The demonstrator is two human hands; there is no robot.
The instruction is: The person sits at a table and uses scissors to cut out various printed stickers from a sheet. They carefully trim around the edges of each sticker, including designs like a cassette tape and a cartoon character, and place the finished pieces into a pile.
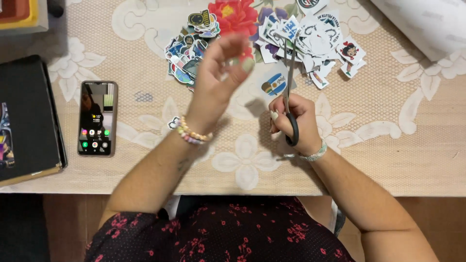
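A: What does the work sit on?

B: A desk (412, 160) under a beige lace cloth (388, 126) with cream flower shapes. Below its near edge there is brown floor and the person's dark, red-flowered top.

A: Any containers?

B: At the top left corner a shallow tray (22, 14) with a yellow rim and a red inside shows only in part; what it holds I cannot tell. A black book (26, 121) lies closed at the left edge, and a phone (97, 118) with a lit screen lies flat just right of it.

A: And loose things?

B: Two heaps of cut stickers: a coloured heap (191, 48) at top centre and a mostly white heap (315, 41) to its right. A white sheet (427, 24) crosses the top right corner. One small sticker (174, 122) lies alone beside the left wrist.

A: Where are the scissors?

B: The scissors (290, 97) are in the right hand (293, 121), which is closed through the black handle, blades pointing away toward the white heap. A round blue-and-white sticker (274, 83) sits just left of the blades, touching or very near them.

A: The left hand?

B: The left hand (218, 77) is raised above the cloth, blurred, fingers spread and gripping nothing, between the coloured heap and the round sticker
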